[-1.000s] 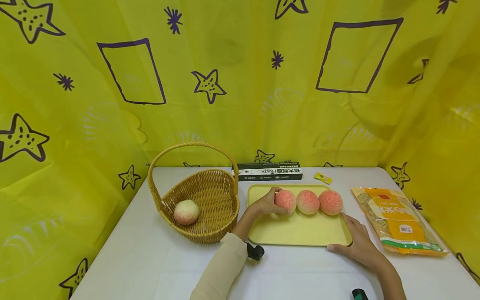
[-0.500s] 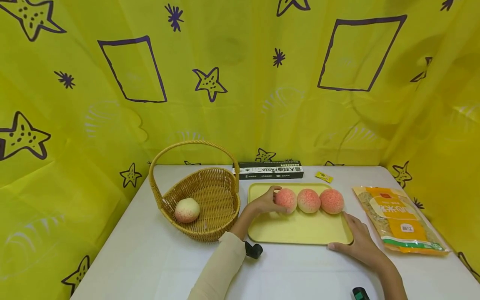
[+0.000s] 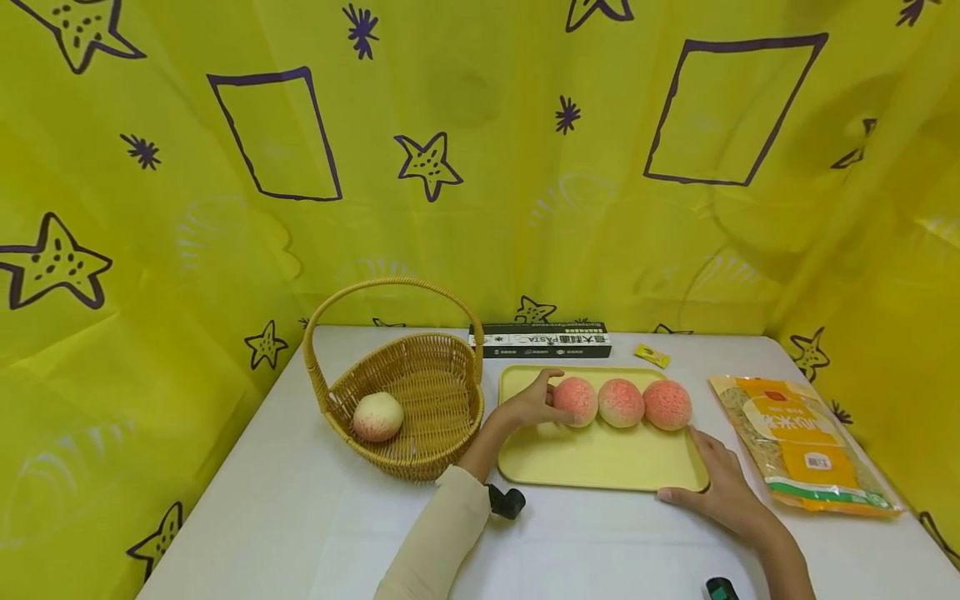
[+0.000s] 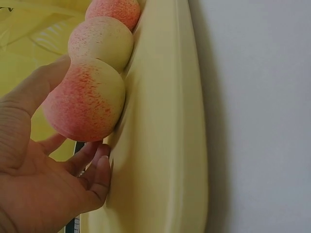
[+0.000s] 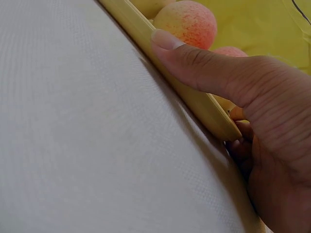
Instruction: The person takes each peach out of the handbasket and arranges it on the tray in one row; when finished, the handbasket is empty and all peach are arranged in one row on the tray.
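Observation:
Three pink-and-cream peaches stand in a row along the far side of a yellow tray (image 3: 592, 467). My left hand (image 3: 534, 406) holds the leftmost peach (image 3: 576, 402), thumb on its near side and fingers around its left and far sides. The middle peach (image 3: 621, 403) and the right peach (image 3: 667, 405) sit beside it. In the left wrist view the held peach (image 4: 87, 102) stays down at the tray surface. My right hand (image 3: 723, 487) grips the tray's near right corner, thumb along the front rim (image 5: 175, 82) and fingers at the side edge.
Left of the tray stands a wicker basket (image 3: 442, 417) with a tall handle and one paler peach (image 3: 378, 417) inside. Behind are a pasta box (image 3: 547, 340) and a small yellow packet (image 3: 652, 356). A grain bag (image 3: 806, 442) lies at the right.
The head view has shifted slightly. Both hands keep their hold, and the peaches and tray stay in the same arrangement.

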`<state>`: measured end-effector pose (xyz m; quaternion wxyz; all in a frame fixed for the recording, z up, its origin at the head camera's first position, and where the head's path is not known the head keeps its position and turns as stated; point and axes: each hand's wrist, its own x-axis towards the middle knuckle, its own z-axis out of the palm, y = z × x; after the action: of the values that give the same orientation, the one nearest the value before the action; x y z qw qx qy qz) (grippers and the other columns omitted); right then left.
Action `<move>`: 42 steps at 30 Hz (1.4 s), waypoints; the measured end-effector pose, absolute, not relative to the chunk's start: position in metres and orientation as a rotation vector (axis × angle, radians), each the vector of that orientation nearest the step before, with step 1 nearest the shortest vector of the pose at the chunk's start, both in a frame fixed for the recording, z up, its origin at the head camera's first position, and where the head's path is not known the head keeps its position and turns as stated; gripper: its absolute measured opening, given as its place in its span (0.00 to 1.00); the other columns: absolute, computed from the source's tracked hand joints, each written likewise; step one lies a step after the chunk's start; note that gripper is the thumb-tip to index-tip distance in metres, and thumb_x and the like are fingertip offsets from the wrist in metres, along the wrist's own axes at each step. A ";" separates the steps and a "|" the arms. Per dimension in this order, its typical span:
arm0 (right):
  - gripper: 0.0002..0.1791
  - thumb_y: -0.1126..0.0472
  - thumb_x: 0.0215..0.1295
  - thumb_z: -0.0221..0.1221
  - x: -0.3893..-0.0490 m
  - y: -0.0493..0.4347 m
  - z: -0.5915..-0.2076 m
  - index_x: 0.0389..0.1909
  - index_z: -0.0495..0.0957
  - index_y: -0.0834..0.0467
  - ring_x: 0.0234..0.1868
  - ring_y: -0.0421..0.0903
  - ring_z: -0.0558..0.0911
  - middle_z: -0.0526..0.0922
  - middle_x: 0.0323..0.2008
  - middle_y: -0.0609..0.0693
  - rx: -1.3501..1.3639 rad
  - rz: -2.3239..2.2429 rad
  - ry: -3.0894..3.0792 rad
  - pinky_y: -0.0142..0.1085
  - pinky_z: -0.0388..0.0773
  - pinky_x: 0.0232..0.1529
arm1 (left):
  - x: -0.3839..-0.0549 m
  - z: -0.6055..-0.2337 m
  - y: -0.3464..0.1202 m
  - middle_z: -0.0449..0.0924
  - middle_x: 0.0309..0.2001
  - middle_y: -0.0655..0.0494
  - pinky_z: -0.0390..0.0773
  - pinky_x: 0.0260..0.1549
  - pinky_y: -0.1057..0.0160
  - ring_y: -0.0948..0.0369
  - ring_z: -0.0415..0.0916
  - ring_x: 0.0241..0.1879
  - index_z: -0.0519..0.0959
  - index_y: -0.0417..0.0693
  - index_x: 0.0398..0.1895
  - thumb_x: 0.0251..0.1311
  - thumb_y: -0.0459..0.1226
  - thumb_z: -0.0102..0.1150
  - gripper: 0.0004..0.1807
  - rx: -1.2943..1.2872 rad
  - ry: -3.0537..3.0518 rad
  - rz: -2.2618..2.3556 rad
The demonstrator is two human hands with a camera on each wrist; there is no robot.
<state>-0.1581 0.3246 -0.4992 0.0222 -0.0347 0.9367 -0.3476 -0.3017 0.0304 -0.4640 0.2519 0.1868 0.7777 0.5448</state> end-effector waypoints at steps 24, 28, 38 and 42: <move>0.65 0.44 0.55 0.69 -0.158 0.325 -0.499 0.76 0.34 0.66 0.66 0.76 0.47 0.45 0.69 0.78 -0.099 -1.056 2.897 0.72 0.52 0.57 | -0.283 -0.382 -0.011 0.67 0.65 0.41 0.76 0.54 0.58 0.47 0.73 0.61 0.65 0.49 0.68 0.62 0.42 0.63 0.32 0.751 2.286 1.123; 0.65 0.43 0.55 0.69 -0.159 0.325 -0.499 0.76 0.34 0.66 0.66 0.76 0.47 0.45 0.69 0.78 -0.093 -1.049 2.889 0.72 0.51 0.58 | -0.284 -0.369 -0.036 0.70 0.64 0.45 0.75 0.55 0.57 0.49 0.71 0.63 0.67 0.51 0.67 0.64 0.43 0.62 0.29 0.778 2.255 1.113; 0.65 0.42 0.55 0.68 -0.159 0.327 -0.500 0.76 0.33 0.64 0.67 0.77 0.45 0.43 0.70 0.77 -0.087 -1.069 2.865 0.73 0.50 0.58 | -0.290 -0.360 -0.108 0.75 0.58 0.46 0.75 0.55 0.59 0.55 0.73 0.59 0.69 0.46 0.64 0.66 0.42 0.59 0.25 0.875 2.180 1.025; 0.65 0.42 0.55 0.68 -0.160 0.327 -0.500 0.76 0.32 0.64 0.67 0.77 0.45 0.43 0.70 0.77 -0.080 -1.048 2.868 0.73 0.50 0.58 | -0.296 -0.364 -0.141 0.73 0.61 0.42 0.74 0.59 0.52 0.54 0.73 0.58 0.68 0.44 0.66 0.66 0.42 0.59 0.27 0.751 2.204 1.167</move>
<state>-0.1604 0.3266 -0.5000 0.0437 -0.0261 0.9380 -0.3427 -0.2959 -0.1407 -0.3640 0.2656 0.2780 0.8158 0.4319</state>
